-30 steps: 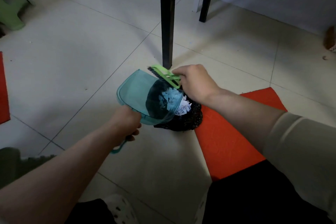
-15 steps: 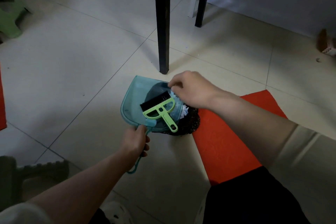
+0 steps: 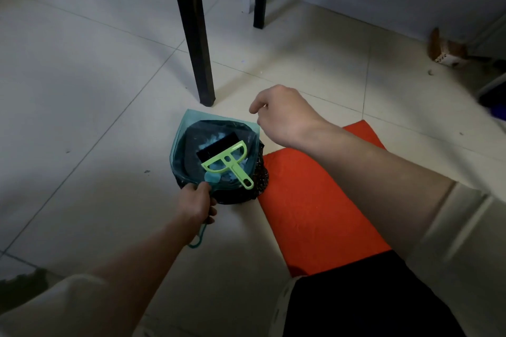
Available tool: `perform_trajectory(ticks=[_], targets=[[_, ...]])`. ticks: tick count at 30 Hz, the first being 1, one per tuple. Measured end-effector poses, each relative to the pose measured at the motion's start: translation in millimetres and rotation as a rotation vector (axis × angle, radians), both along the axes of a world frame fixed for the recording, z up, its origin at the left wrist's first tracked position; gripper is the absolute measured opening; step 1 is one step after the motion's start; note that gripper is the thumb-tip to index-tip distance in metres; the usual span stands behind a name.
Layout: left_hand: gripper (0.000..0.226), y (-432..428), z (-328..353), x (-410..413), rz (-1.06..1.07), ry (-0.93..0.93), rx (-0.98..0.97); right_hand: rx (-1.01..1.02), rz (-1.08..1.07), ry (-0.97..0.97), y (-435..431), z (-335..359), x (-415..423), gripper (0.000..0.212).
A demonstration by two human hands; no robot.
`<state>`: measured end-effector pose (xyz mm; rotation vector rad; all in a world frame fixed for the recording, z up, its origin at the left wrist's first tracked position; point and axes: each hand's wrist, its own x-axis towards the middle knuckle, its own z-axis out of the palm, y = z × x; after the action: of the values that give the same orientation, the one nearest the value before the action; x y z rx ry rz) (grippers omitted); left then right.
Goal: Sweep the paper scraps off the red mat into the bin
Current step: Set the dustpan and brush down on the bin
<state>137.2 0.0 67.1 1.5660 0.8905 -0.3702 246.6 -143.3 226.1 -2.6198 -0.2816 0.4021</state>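
We find left hand (image 3: 195, 204) fingers clamped on the dustpan (image 3: 179, 150) handle, right hand (image 3: 284, 115) fingers loosely curled, empty; keep it level over the bin (image 3: 260, 176) lest the brush (image 3: 228, 160) slide

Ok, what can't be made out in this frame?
Head view only.
Inside of the bin: covered by the dustpan and brush; scrap amount unclear.
Near end of the red mat: hidden by the right forearm and dark clothing.
Most of the dustpan's handle: wrapped by the left hand.
Far right, brown object: blurred, unidentifiable.
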Motion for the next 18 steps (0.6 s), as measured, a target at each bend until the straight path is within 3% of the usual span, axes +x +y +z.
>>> perform_trajectory(ticks=[10, 18], targets=[[0.020, 11, -7, 8, -0.093, 0.154, 0.131, -0.019, 0.017, 0.015, -12, 16, -13, 0.035], [0.026, -6, 18, -1, -0.006, 0.105, 0.340, -0.044, 0.018, 0.021, -57, 48, -60, 0.033]])
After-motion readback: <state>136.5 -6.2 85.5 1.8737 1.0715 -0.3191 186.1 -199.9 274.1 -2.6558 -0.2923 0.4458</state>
